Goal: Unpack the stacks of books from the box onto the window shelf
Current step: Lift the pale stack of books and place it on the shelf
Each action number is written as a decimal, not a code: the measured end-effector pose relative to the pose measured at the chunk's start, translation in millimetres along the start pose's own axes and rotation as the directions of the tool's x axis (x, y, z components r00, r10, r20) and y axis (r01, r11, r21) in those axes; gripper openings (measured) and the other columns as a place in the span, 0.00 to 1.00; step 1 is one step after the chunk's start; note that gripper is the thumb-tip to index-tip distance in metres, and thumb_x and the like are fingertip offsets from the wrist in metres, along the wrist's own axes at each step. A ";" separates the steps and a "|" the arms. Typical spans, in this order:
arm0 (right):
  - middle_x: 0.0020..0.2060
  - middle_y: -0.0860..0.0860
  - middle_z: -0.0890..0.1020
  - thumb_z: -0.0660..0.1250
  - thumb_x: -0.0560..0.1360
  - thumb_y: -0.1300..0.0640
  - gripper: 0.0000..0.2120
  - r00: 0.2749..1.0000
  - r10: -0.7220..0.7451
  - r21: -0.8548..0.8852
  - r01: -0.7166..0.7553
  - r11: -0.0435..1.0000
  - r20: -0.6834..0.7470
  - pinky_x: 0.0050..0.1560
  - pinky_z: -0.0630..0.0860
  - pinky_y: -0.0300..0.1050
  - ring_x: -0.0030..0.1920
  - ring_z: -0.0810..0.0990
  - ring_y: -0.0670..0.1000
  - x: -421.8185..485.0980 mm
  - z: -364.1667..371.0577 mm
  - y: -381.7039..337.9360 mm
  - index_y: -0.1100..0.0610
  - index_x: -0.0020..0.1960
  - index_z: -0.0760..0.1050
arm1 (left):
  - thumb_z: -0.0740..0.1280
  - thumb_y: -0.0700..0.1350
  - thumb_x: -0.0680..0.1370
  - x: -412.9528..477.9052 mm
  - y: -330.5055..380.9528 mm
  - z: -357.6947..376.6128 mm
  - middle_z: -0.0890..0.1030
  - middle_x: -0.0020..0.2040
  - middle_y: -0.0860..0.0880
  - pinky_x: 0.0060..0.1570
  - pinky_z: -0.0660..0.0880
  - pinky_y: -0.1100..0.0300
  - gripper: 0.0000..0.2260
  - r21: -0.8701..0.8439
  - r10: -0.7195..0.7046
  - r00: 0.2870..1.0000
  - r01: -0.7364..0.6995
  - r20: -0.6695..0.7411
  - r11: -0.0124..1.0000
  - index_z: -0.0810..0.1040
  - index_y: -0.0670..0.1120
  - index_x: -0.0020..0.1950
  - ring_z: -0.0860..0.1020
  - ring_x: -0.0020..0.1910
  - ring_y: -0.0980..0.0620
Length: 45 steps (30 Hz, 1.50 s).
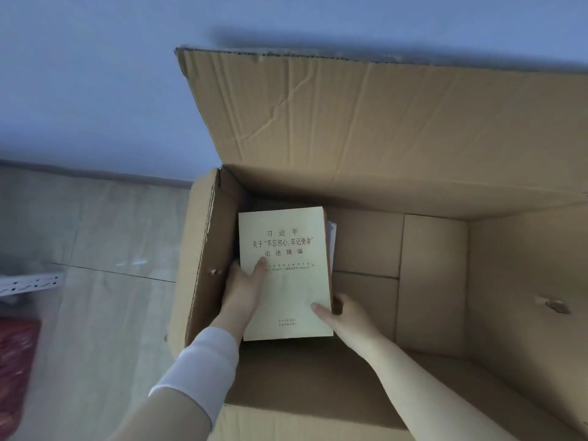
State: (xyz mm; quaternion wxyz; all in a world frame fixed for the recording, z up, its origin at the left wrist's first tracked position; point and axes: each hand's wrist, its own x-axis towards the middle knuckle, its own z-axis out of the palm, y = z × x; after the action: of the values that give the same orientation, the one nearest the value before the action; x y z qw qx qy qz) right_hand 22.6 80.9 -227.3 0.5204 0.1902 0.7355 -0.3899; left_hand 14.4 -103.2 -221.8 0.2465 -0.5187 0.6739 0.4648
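A large open cardboard box stands on the floor, its far flap raised against the wall. In its left corner lies a stack of books; the top one has a pale yellow cover with red Chinese print. My left hand grips the stack's left edge, thumb on the cover. On the stack's right edge near the lower corner my right hand has its thumb on top and its fingers down the side. The lower books are mostly hidden. The window shelf is not in view.
The right part of the box shows only its bare bottom. A pale blue wall rises behind. To the left is a light tiled floor, with a white perforated metal bar and a red blurred object at the edge.
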 end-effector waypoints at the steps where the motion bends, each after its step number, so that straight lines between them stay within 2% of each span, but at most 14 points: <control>1: 0.64 0.50 0.77 0.68 0.73 0.46 0.28 1.000 -0.002 0.077 0.001 0.997 0.018 0.60 0.74 0.44 0.58 0.78 0.50 2.4 0.7 0.9 0.57 0.69 0.67 | 0.62 0.52 0.79 1.7 -0.1 1.6 0.77 0.64 0.45 0.62 0.72 0.49 0.22 -0.033 0.011 1.000 -0.012 -0.008 0.999 0.67 0.44 0.69 0.76 0.62 0.43; 4: 0.54 0.45 0.79 0.71 0.72 0.53 0.25 1.000 0.000 0.263 -0.006 0.965 0.023 0.50 0.71 0.35 0.50 0.76 0.45 3.8 -2.3 2.7 0.58 0.66 0.70 | 0.62 0.50 0.80 7.0 0.6 4.5 0.78 0.63 0.45 0.62 0.73 0.48 0.19 -0.098 0.016 0.999 -0.020 -0.034 0.995 0.68 0.45 0.69 0.77 0.61 0.43; 7: 0.44 0.42 0.79 0.72 0.71 0.58 0.20 1.000 -0.001 0.345 -0.008 0.939 0.025 0.38 0.72 0.29 0.43 0.76 0.38 6.3 -5.6 7.7 0.58 0.61 0.74 | 0.62 0.47 0.80 9.0 4.6 6.2 0.78 0.63 0.45 0.62 0.73 0.49 0.18 -0.066 0.024 0.999 -0.027 -0.039 0.997 0.69 0.43 0.68 0.77 0.61 0.43; 9: 0.45 0.44 0.80 0.73 0.70 0.59 0.18 1.000 0.005 0.373 -0.015 0.928 0.027 0.37 0.72 0.29 0.42 0.76 0.36 8.3 -5.9 9.7 0.56 0.58 0.75 | 0.63 0.46 0.79 8.4 6.5 5.9 0.78 0.63 0.45 0.61 0.74 0.49 0.18 -0.033 0.030 0.999 -0.031 -0.038 0.999 0.69 0.42 0.68 0.77 0.61 0.43; 13: 0.39 0.41 0.78 0.73 0.70 0.60 0.11 1.000 0.014 0.439 -0.023 0.898 0.024 0.33 0.72 0.25 0.40 0.75 0.35 10.0 -5.3 13.0 0.53 0.47 0.74 | 0.67 0.45 0.77 7.9 7.9 4.1 0.79 0.60 0.46 0.58 0.75 0.51 0.20 -0.047 0.001 0.999 -0.003 -0.037 0.999 0.70 0.42 0.67 0.79 0.59 0.43; 17: 0.42 0.46 0.80 0.75 0.68 0.59 0.11 0.999 0.036 0.479 -0.038 0.877 0.013 0.42 0.72 0.33 0.43 0.78 0.41 12.4 -6.7 16.8 0.53 0.45 0.74 | 0.72 0.47 0.73 12.3 9.6 3.5 0.82 0.58 0.46 0.57 0.77 0.47 0.21 -0.085 -0.054 0.998 0.055 0.013 0.995 0.74 0.43 0.64 0.81 0.54 0.44; 21: 0.46 0.48 0.81 0.76 0.67 0.58 0.12 0.998 0.051 0.476 -0.067 0.877 0.046 0.59 0.74 0.46 0.50 0.79 0.50 17.5 -15.2 22.7 0.50 0.44 0.74 | 0.73 0.47 0.71 15.5 9.7 4.8 0.82 0.56 0.46 0.49 0.79 0.53 0.22 -0.114 -0.062 0.994 0.071 0.087 0.991 0.74 0.42 0.63 0.82 0.50 0.46; 23: 0.49 0.52 0.82 0.76 0.66 0.58 0.12 0.996 0.055 0.490 -0.081 0.868 0.068 0.64 0.72 0.50 0.54 0.80 0.52 18.9 -20.1 27.9 0.51 0.46 0.75 | 0.73 0.45 0.72 14.9 9.5 5.7 0.81 0.53 0.47 0.43 0.77 0.57 0.22 -0.152 -0.072 0.993 0.085 0.090 0.985 0.73 0.42 0.63 0.81 0.45 0.49; 26: 0.54 0.56 0.82 0.75 0.67 0.61 0.12 0.993 0.061 0.516 -0.106 0.850 0.104 0.65 0.72 0.50 0.56 0.80 0.55 20.1 -25.1 33.8 0.54 0.48 0.76 | 0.73 0.45 0.73 12.9 11.3 5.8 0.81 0.51 0.48 0.38 0.75 0.59 0.22 -0.191 -0.084 0.987 0.109 0.134 0.976 0.72 0.43 0.65 0.81 0.43 0.51; 31: 0.56 0.57 0.81 0.73 0.69 0.61 0.14 0.987 0.058 0.511 -0.127 0.850 0.150 0.64 0.72 0.48 0.57 0.80 0.54 26.2 -29.8 37.1 0.58 0.53 0.76 | 0.74 0.48 0.71 16.7 15.5 2.3 0.82 0.57 0.46 0.35 0.73 0.59 0.28 -0.191 -0.097 0.973 0.138 0.210 0.972 0.70 0.43 0.68 0.81 0.46 0.52; 35: 0.56 0.55 0.82 0.72 0.70 0.61 0.14 0.982 0.054 0.533 -0.145 0.833 0.182 0.66 0.71 0.49 0.57 0.80 0.54 28.8 -33.0 41.6 0.57 0.55 0.76 | 0.74 0.47 0.71 16.5 17.7 0.8 0.81 0.59 0.46 0.40 0.74 0.60 0.29 -0.173 -0.075 0.963 0.123 0.260 0.977 0.68 0.43 0.68 0.81 0.50 0.51; 39: 0.52 0.54 0.83 0.72 0.70 0.61 0.13 0.982 0.045 0.530 -0.137 0.837 0.183 0.66 0.71 0.50 0.55 0.81 0.53 29.6 -32.9 40.7 0.56 0.53 0.76 | 0.75 0.46 0.70 18.6 13.2 -3.0 0.81 0.60 0.45 0.59 0.76 0.48 0.31 -0.142 -0.066 0.954 0.112 0.294 0.984 0.68 0.43 0.70 0.80 0.56 0.46; 42: 0.51 0.54 0.82 0.72 0.70 0.61 0.13 0.983 0.031 0.525 -0.122 0.842 0.178 0.65 0.73 0.50 0.52 0.81 0.52 28.6 -29.9 38.0 0.57 0.53 0.76 | 0.74 0.44 0.71 17.5 11.9 -4.0 0.81 0.61 0.44 0.62 0.74 0.45 0.28 -0.107 -0.044 0.952 0.080 0.303 0.991 0.69 0.42 0.69 0.80 0.58 0.45; 45: 0.53 0.53 0.82 0.73 0.70 0.60 0.19 0.985 0.026 0.530 -0.114 0.840 0.172 0.63 0.74 0.50 0.54 0.81 0.52 28.2 -28.2 38.8 0.60 0.59 0.74 | 0.73 0.46 0.72 16.6 12.9 -4.3 0.81 0.60 0.45 0.62 0.74 0.46 0.27 -0.108 -0.044 0.950 0.081 0.310 0.991 0.70 0.43 0.68 0.80 0.57 0.45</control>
State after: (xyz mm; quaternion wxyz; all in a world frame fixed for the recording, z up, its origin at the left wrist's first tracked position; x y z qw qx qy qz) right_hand 20.9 123.2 -263.4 0.5168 0.3236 0.5457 -0.5748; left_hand -2.6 -114.5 -228.7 0.3312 -0.4753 0.5816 0.5711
